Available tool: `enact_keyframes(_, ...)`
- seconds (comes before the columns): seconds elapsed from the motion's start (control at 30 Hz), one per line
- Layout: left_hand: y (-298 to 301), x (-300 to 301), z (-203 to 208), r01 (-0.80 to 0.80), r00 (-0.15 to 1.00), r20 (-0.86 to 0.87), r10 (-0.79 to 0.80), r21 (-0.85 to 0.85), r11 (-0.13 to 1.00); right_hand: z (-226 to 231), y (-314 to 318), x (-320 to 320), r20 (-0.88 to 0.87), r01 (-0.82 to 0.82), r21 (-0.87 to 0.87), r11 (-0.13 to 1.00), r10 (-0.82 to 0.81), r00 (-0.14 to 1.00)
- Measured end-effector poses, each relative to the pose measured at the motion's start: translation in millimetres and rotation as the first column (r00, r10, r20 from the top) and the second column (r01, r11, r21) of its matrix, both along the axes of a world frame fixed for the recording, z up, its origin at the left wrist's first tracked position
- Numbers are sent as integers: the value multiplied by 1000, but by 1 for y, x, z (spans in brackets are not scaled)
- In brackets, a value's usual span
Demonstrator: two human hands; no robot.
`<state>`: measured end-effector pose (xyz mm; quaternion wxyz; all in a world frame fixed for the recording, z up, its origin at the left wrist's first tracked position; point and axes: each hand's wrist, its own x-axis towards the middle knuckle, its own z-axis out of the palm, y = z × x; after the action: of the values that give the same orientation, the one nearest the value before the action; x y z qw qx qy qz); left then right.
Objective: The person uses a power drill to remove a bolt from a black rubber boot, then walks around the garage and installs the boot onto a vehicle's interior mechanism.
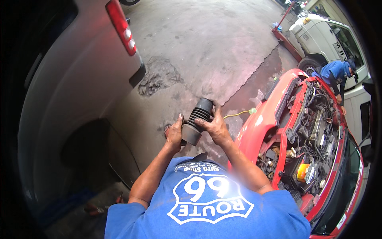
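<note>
In front of my chest I hold a dark rubber intake hose (pixel 200 113) with a ribbed bellows middle and a wide collar at its lower end. The hose is tilted, its narrower round end pointing away from me and slightly right. My left hand (pixel 174 134) is closed on the wide collar from the left side. Around the ribbed part and upper end, my right hand (pixel 216 128) grips from the right, its thumb across the front. Some of the fingers of both hands are hidden behind the hose.
A red car (pixel 254 123) with its engine bay (pixel 314 131) exposed stands at my right. Another person (pixel 338 73) in blue leans over its far side. A silver vehicle (pixel 79 79) is close on my left. Ahead lie a broken concrete patch (pixel 159 75) and a yellow cord (pixel 236 114).
</note>
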<state>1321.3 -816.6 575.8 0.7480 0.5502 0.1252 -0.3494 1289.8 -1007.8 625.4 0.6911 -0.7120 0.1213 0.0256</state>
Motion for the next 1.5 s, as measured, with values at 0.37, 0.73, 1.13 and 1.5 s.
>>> enact_keyframes(0.37,-24,277,46,329,937,-20,-350,-298,896,13,-29,264,-141,140,-154,978,-162,977)
enact_keyframes(0.73,-113,563,18,181,983,9,-186,-272,945,-15,-136,549,-35,-1,314,949,12,999)
enact_keyframes(1.13,-134,834,29,-219,976,-39,216,-260,940,16,-147,888,252,-329,-350,877,427,869)
enact_keyframes(1.5,-49,1157,38,-308,949,-36,313,-315,898,32,-48,1223,345,-329,-540,775,560,753)
